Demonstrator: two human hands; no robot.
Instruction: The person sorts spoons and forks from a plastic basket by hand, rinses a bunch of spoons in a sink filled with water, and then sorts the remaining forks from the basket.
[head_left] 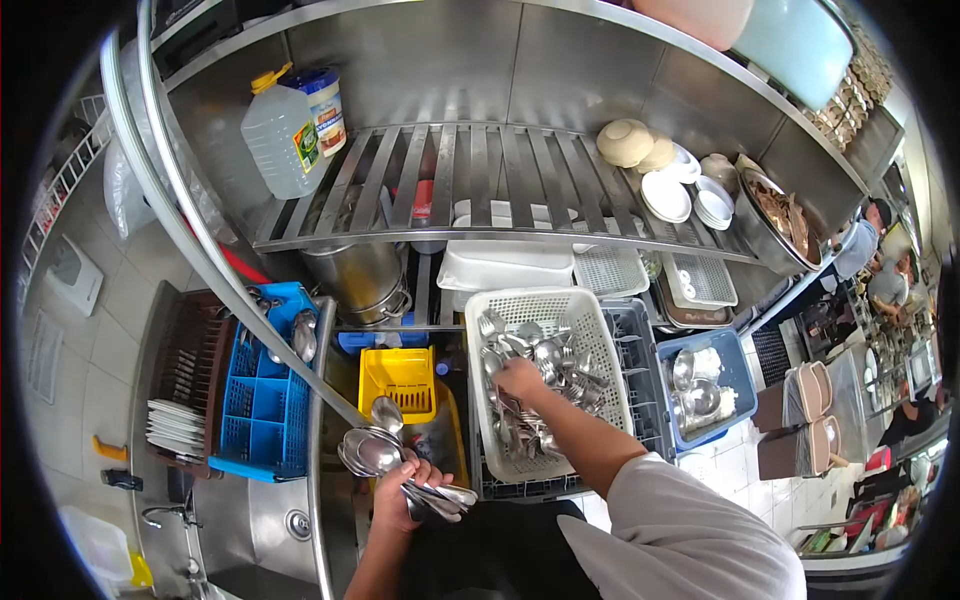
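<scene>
My left hand (400, 492) is wrapped round a bunch of metal spoons (374, 452), their bowls fanned to the upper left and handles sticking out to the right. A white perforated basket (620, 405) full of loose cutlery (560, 365) stands before me. Inside it, near its left side, my right hand (521, 380) is down among the spoons and forks with its fingers curled. What those fingers hold is hidden.
A blue divided cutlery rack (268, 400) with some spoons sits on the left beside a sink (262, 540). Near my left hand is a yellow basket (398, 375). A blue tub (742, 395) of utensils stands right. A slatted shelf (480, 180) with bowls runs above.
</scene>
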